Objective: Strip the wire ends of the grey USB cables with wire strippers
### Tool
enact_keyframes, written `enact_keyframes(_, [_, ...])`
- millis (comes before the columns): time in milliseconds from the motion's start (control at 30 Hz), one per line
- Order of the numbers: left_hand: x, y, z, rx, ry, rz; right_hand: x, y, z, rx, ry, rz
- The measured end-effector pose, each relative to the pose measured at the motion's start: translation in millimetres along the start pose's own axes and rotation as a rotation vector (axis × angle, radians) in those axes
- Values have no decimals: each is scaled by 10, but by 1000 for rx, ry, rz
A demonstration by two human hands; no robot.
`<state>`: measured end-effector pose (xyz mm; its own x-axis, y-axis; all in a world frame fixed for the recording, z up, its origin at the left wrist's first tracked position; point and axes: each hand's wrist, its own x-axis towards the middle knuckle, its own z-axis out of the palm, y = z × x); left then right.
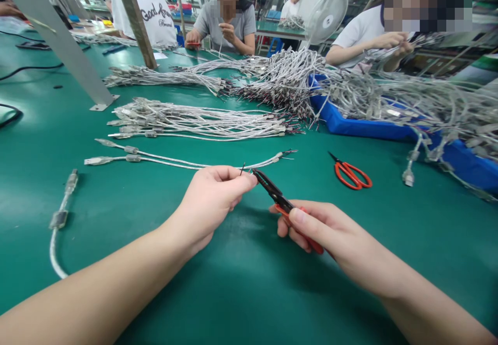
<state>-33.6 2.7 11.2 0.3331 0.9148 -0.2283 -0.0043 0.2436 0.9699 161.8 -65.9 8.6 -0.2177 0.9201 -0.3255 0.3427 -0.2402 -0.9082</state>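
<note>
Left fingers (233,183) pinch wire end (243,169); right fingers (307,221) grip red-handled pliers (274,192).

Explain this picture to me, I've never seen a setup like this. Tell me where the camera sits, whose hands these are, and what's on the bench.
This single view comes from a camera worn on a person's head, looking forward and down, so the two bare arms are the wearer's own. The left hand pinches a thin dark wire end. The right hand grips red-handled pliers with slim black tips. On the green work mat lie loose white cables with metal plugs, a bundle of similar cables, and red-handled scissors. A blue bin holds a heap of more cable. Co-workers sit across the bench, including a person in a grey shirt.
</note>
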Motion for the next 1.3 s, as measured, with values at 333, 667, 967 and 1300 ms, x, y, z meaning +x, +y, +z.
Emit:
enact_keyframes(333, [4,5,19,26,18,0,-22,-12,0,-15,-15,19])
enact_keyframes(667, [1,5,5,32,28,2,-12,-30,30,-55,6,7])
enact_keyframes(967, [3,-3,10,29,33,2,1,-41,44,-66,13,0])
enact_keyframes(1300, [-6,7,11,31,31,-2,-5,-41,56,-86,40,-14])
